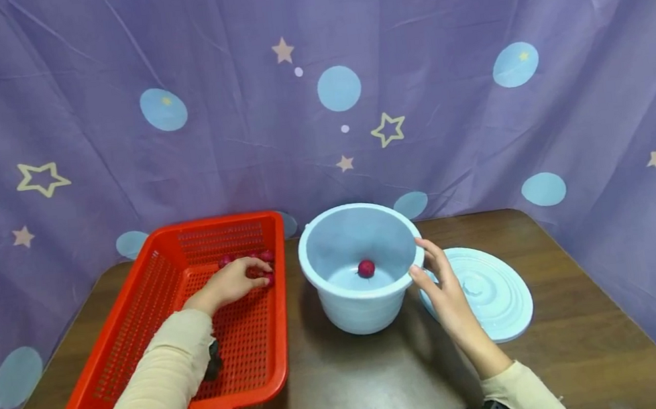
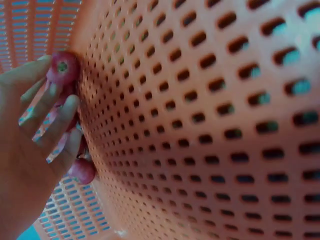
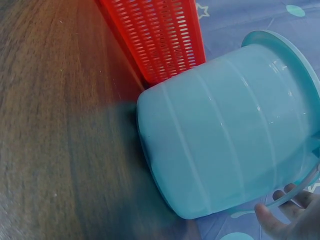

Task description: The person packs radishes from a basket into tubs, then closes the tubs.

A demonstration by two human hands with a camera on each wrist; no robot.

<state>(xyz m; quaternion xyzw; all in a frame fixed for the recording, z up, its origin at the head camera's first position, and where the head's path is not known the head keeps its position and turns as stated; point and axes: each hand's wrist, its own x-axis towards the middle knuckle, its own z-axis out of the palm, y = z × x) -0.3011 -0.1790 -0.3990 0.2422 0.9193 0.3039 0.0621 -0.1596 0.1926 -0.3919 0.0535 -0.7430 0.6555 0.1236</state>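
My left hand [image 1: 230, 284] reaches into the red plastic basket [image 1: 286, 317] at its right side wall. Its thumb and fingertips pinch a small red onion [image 2: 64, 68]; more onions [image 2: 82, 171] lie behind the fingers against the perforated wall. Right of the basket stands a light blue bucket [image 1: 364, 311] with one red onion [image 1: 366, 268] on its bottom. My right hand [image 1: 449, 292] is at the bucket's right rim, fingers spread and fairly straight, fingertips touching it. In the right wrist view the bucket's handle [image 3: 295, 192] passes by the thumb and fingers.
A round light blue lid [image 1: 493, 294] lies on the wooden table [image 1: 586, 337], right of the bucket and partly behind my right hand. A purple curtain [image 1: 427, 11] with stars and dots hangs close behind the table. The basket's right rim stands close beside the bucket.
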